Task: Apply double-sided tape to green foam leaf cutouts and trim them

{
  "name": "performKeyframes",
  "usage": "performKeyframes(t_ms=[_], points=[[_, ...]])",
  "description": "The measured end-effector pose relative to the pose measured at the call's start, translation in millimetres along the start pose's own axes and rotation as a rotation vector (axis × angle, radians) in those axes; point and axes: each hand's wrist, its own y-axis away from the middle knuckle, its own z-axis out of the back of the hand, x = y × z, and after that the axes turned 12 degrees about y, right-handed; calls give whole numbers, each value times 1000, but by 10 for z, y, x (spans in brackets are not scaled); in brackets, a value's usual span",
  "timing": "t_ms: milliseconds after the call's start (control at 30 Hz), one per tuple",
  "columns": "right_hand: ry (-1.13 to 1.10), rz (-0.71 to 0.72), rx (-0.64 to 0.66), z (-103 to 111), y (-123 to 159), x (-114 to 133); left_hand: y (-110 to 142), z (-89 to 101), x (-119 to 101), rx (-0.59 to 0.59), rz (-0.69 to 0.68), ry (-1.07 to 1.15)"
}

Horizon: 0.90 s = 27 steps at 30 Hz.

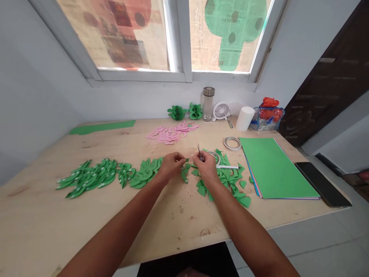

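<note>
My left hand (172, 166) is closed in a pinch on a small green paper piece (187, 160), over the middle of the table. Just to its right, my right hand (205, 162) is closed around small scissors (199, 149); their thin dark blades point up and away, and the handles are hidden. Between and below the hands lie cut green scraps (230, 177), with a white pen (229, 167) and a tape roll (213, 156) among them. Left of my left hand is a pile of green leaf-shaped cutouts (145, 173). Farther left lie cutouts with white patches (98, 174).
Pink cutouts (171, 132) lie behind my hands. At right are another tape roll (232, 143), stacked coloured paper (276, 169) and a phone (321, 182). Along the wall stand green paper figures (177, 112), a glass bottle (208, 105), a small fan (221, 110) and a white roll (245, 118).
</note>
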Motion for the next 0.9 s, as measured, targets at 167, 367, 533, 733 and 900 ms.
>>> performKeyframes(t_ms=[167,367,533,733,900], points=[[3,-6,12,-5,34,38,125,116,-41,-202,173,714],[-10,31,84,-14,103,126,275,48,-36,-282,320,1074],[-12,40,178,-35,138,162,342,-8,-44,-208,379,1217],[-1,63,218,-67,141,102,351,-9,8,-95,397,1273],[25,81,208,-87,119,49,337,-48,56,-88,378,1341]])
